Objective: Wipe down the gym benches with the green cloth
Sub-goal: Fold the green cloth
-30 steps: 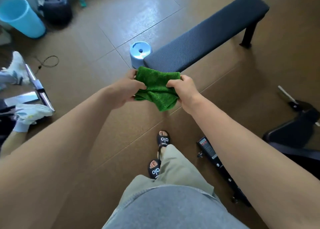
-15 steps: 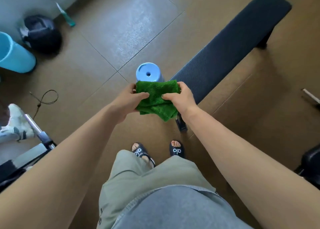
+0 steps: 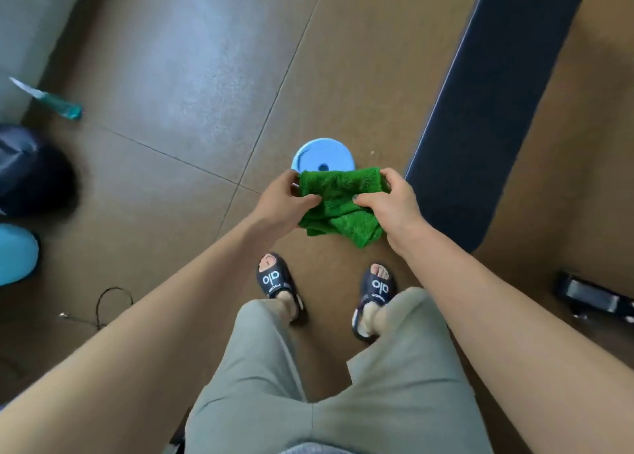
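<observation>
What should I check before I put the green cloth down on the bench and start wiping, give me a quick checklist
1. Cloth held: ok. The left hand and the right hand each grip a side of the green cloth.
2. Cloth ready: ok. It is folded into a thick pad, with a corner hanging below.
3. Cloth on the bench: not ok. It is held in the air beside the near end of the bench, not touching it.
4. Bench pad free of things: ok, for the part in view.
5. Footing: not ok. A blue round container stands on the floor just ahead of the sandals.
6. Cloth damp: cannot tell.
</observation>
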### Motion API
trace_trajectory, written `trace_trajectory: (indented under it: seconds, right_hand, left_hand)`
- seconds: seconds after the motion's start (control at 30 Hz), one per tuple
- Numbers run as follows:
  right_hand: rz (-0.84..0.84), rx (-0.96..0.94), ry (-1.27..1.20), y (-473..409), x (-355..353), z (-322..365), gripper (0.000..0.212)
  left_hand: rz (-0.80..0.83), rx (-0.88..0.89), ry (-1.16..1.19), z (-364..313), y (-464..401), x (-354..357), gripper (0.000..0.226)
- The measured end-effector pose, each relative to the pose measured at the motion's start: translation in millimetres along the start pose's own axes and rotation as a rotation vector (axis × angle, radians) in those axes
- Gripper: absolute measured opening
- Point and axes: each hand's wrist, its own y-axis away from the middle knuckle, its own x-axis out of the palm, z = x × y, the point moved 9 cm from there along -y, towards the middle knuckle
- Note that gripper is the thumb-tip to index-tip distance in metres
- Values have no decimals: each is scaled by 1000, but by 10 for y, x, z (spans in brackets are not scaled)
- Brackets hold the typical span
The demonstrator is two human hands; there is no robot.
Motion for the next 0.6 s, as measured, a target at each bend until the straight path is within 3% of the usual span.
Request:
trace_trajectory:
  seconds: [0.23,0.4,0.6]
  right_hand:
    - [-79,84,-26,-1237,716,-717,27]
    - [-172,44,-1,-2314,1095,-1311,52]
    - [-260,-59,49,-3544,1455,-1872,47]
  left_hand:
    - [24,60,-136,641,-1510,-47,31]
    - [-8,166,-238,1108,-2752,113,37]
    - [-32,291,-258,1577,-4052,340,42]
